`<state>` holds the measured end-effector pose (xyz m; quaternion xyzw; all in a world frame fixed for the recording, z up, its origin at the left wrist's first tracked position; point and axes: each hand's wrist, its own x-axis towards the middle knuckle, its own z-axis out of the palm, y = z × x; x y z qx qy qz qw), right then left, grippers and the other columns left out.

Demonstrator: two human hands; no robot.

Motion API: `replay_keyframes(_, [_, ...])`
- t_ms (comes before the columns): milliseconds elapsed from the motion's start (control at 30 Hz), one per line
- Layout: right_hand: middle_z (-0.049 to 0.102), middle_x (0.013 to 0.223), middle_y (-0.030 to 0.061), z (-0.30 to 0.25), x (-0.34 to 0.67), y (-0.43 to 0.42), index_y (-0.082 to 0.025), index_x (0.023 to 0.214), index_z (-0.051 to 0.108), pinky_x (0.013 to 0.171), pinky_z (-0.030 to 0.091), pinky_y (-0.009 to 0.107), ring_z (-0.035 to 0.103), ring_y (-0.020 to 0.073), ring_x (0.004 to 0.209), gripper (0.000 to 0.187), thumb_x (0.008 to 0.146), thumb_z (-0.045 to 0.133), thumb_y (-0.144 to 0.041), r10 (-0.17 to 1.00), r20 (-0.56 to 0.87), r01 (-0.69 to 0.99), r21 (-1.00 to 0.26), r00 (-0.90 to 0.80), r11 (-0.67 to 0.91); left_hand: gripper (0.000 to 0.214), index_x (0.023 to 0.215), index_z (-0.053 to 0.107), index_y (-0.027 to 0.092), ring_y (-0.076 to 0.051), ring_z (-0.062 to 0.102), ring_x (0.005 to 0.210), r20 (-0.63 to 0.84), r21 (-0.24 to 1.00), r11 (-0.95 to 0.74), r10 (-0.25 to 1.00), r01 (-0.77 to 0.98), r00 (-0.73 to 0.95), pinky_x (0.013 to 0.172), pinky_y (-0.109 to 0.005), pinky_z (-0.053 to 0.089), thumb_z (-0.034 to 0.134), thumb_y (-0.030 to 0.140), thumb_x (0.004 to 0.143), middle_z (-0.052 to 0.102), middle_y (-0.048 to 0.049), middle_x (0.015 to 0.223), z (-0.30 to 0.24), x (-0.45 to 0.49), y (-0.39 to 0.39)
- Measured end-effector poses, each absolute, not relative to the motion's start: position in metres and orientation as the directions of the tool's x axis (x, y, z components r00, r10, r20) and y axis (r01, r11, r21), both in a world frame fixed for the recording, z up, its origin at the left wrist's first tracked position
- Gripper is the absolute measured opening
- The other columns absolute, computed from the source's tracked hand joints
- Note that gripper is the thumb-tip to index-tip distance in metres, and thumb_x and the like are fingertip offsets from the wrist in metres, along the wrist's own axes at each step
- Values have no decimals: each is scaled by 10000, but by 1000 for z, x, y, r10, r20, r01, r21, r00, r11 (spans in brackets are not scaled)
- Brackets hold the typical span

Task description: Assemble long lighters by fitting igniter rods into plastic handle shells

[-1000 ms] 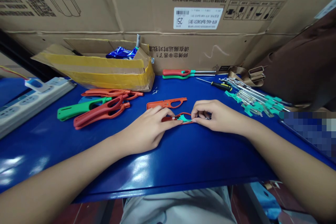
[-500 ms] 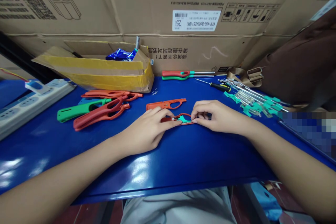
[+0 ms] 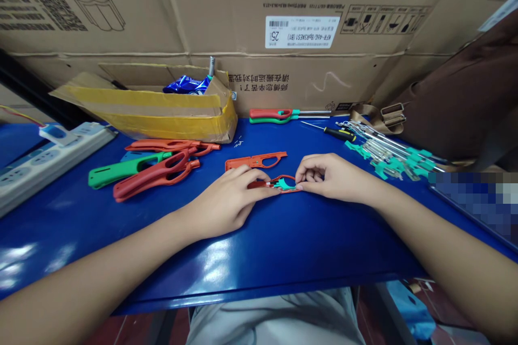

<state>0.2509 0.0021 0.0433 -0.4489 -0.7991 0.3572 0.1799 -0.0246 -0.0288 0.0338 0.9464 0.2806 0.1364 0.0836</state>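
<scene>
Just ahead of me on the blue table lies an open red half of a lighter casing, with a teal trigger and small metal parts inside. My left hand closes thumb and fingers on its left part, hiding much of that end. At the right end, the thumb and forefinger of my right hand pinch the casing's tip; whether a small part is also between them is hidden. Right behind lies the matching orange-red half casing, untouched.
Red casings and a green casing lie left, beside a power strip. Behind stand a taped carton and two assembled lighters. A screwdriver and several metal lighter tubes lie right.
My right hand has shifted very slightly at the casing's right end, its fingers curling closer. The left hand keeps its grip and the other things stay put.
</scene>
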Motion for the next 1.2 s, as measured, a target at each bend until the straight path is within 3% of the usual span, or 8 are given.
replay_keyframes(533, [640, 811, 12, 48, 251, 0, -174, 843, 715, 589, 438, 240, 539, 102, 637, 66, 815, 656, -181, 790, 9, 576, -678, -613, 456, 438, 1336, 645, 267, -279, 579, 1146, 220, 230, -824, 562, 517, 797, 962, -471, 517, 460, 118, 968, 634, -92, 1308, 34, -22, -30])
replay_keyframes(667, [649, 819, 15, 46, 249, -1, -177, 859, 710, 589, 438, 242, 554, 103, 638, 89, 849, 622, -180, 793, 82, 567, -655, -604, 500, 439, 1341, 642, 280, -281, 576, 1197, 218, 249, -816, 572, 521, 791, 989, -479, 509, 452, 123, 978, 620, -97, 1325, 32, -22, -31])
replay_keyframes(767, [661, 844, 29, 44, 250, 2, -182, 879, 712, 605, 438, 267, 578, 127, 675, 109, 877, 604, -195, 813, 178, 628, -551, -555, 549, 406, 1323, 652, 294, -257, 581, 1231, 255, 300, -811, 576, 502, 777, 1022, -446, 503, 463, 146, 996, 621, -83, 1340, 33, -24, -30])
replay_keyframes(900, [667, 1065, 87, 39, 257, 10, -219, 1166, 698, 793, 512, 363, 625, 216, 910, 274, 936, 550, -217, 773, 303, 651, -419, -557, 633, 338, 1288, 667, 248, -231, 590, 1220, 386, 339, -804, 592, 488, 708, 1054, -409, 489, 518, 187, 991, 638, -89, 1327, 39, -28, -24])
replay_keyframes(1000, [606, 1247, 111, 36, 259, 13, -281, 1339, 625, 991, 480, 490, 571, 279, 1136, 411, 964, 488, -186, 710, 331, 619, -348, -622, 704, 312, 1230, 694, 212, -236, 626, 1112, 446, 277, -776, 627, 567, 639, 985, -418, 522, 508, 176, 983, 689, -95, 1213, 43, -34, -15])
replay_keyframes(1200, [558, 1335, 121, 30, 259, 14, -308, 1390, 597, 1035, 454, 562, 526, 304, 1227, 476, 979, 420, -147, 702, 281, 632, -306, -654, 712, 242, 1095, 736, 166, -270, 631, 1054, 371, 132, -675, 713, 726, 595, 939, -443, 535, 585, 304, 967, 710, -107, 1104, 37, -48, 2])
